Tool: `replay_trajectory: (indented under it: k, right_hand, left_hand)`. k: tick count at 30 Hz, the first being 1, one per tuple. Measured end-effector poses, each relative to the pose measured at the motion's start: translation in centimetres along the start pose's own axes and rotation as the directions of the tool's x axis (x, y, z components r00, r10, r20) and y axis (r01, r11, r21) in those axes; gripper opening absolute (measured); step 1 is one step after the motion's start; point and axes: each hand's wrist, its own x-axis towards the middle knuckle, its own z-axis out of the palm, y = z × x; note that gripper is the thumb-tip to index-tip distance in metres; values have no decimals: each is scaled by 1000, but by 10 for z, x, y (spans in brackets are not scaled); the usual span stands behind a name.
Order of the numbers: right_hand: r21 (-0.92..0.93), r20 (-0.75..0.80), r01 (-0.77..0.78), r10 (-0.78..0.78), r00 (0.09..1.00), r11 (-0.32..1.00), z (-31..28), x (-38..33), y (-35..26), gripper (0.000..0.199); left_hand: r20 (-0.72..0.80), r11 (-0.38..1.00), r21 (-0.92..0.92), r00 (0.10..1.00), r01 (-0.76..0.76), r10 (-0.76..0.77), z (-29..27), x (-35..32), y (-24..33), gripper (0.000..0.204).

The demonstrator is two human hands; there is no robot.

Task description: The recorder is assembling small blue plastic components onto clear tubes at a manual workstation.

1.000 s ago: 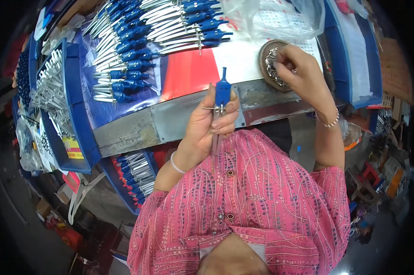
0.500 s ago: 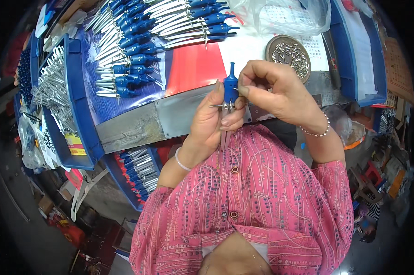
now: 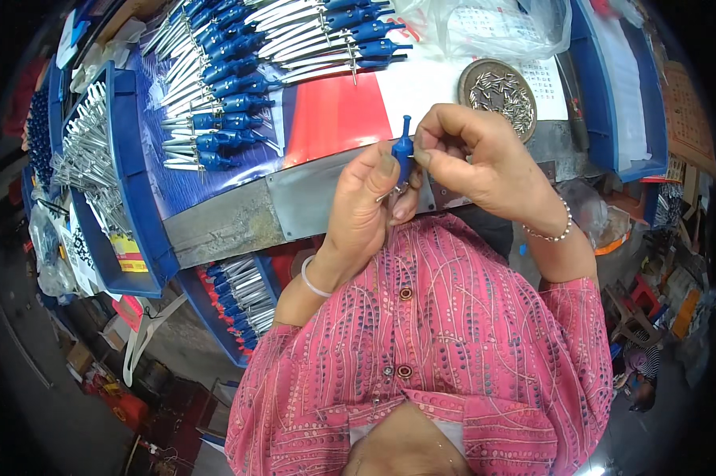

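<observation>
Open room on the desk [image 3: 223, 224] shows as a red patch [image 3: 334, 115] above its metal front edge. Centre frame, the left hand's [image 3: 359, 202] fingers wrap a glossy blue, narrow-necked part [image 3: 403, 151], long axis nearly vertical, neck toward the frame's top; the right hand's [image 3: 489, 166] fingers bunch beside it, their grip unclear.

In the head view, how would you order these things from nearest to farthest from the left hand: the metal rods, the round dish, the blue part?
Measured from the left hand:
1. Blue part: held in its fingers.
2. Round dish: on the table, farther up and to the right.
3. Metal rods: in the bin at far left.
</observation>
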Motion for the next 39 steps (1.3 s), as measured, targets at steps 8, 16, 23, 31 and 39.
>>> replay_trajectory:
  k: [8,16,23,31,39]
  right_hand:
    - [-223,-64,229,-248,967,948,7,-6,8,7]
    - [390,-59,52,-31,998,919,19,-5,17,31]
    - [548,70,-106,81,994,829,18,-8,16,39]
    - [402,-116,-26,79,990,915,21,6,32,30]
    - [927,-152,29,304,941,375,-3,-7,61,33]
  left_hand:
    - [-34,999,6,999,33,-33,3,-2,-2,35]
    - [3,961,-225,987,160,-163,-3,-7,-11,38]
    - [186,836,-449,948,316,-259,-13,-8,-12,38]
    - [133,833,-494,968,251,-213,-9,10,-12,30]
    - [-2,993,-118,1000,12,-12,33,47,-12,23]
